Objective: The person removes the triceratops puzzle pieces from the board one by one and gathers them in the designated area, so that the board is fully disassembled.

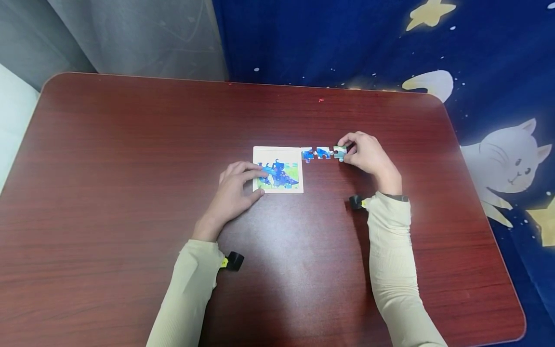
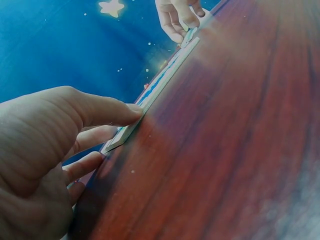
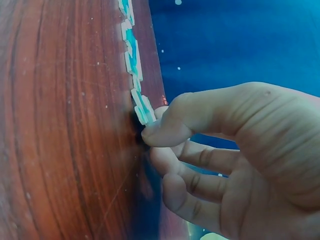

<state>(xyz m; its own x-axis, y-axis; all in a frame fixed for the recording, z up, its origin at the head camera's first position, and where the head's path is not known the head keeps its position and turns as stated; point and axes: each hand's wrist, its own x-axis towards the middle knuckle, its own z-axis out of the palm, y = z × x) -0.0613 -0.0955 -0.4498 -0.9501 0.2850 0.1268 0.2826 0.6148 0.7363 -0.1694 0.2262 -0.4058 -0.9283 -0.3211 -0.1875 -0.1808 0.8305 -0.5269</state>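
Note:
In the head view, a square puzzle board [image 1: 278, 192] with a pale frame lies on the table, its picture showing a blue dinosaur-like figure on green. My left hand [image 1: 232, 193] rests at its left side, index and middle fingers over the picture, thumb at the near left corner. Right of the board, my right hand [image 1: 368, 155] pinches a green-and-white puzzle piece [image 1: 339, 153] between thumb and forefinger. Two blue puzzle pieces, one touching the board's upper right corner [image 1: 307, 153] and a middle one [image 1: 323, 153], form a row with it. The right wrist view shows the pinched piece [image 3: 144, 109] edge-on.
The reddish-brown wooden table [image 1: 130, 193] has rounded corners. Behind it hang a grey curtain [image 1: 143, 38] and a dark blue curtain [image 1: 312, 43] with stars and a white cat. A tiny red scrap [image 1: 321, 100] lies near the far edge.

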